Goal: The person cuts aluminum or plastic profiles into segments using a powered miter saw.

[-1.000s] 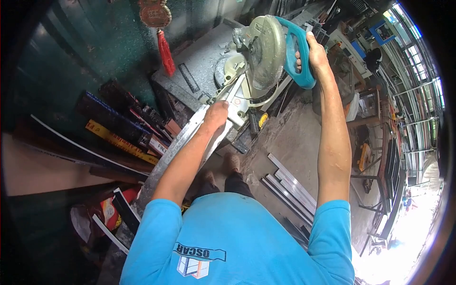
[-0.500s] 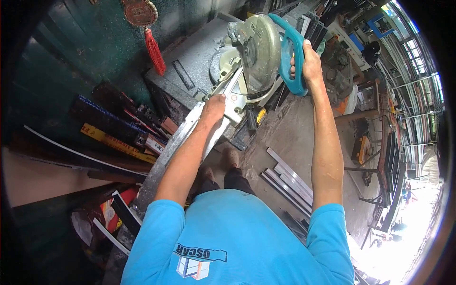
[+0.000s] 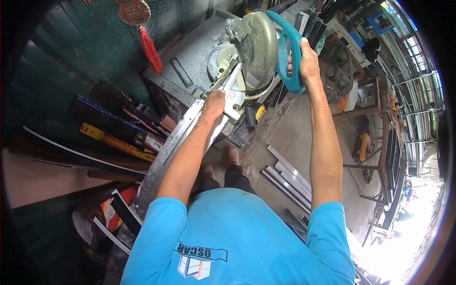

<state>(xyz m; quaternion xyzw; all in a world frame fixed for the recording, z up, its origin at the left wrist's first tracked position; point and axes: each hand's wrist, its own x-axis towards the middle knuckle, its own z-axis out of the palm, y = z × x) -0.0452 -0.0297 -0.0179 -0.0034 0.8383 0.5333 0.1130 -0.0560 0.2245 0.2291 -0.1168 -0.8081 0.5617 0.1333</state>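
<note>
At the tabletop (image 3: 187, 59): cutting step, saw head raised.
Right hand (image 3: 304, 64) grip clenched on mitre saw (image 3: 256, 45) handle; left hand (image 3: 213, 103) presses aluminium strip (image 3: 183, 130). Next needs steady downward pull.

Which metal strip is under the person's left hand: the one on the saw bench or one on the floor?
The strip on the bench: the left hand presses it beside the saw. The floor strips lie untouched.

Saw: a miter saw (image 3: 251, 47) with a round grey-green blade guard and a teal loop handle (image 3: 290, 52), head tilted, at twelve o'clock on the grey bench (image 3: 190, 52).
Strip: a long silvery metal strip (image 3: 183, 130), flat on the saw base, running toward seven o'clock.
</note>
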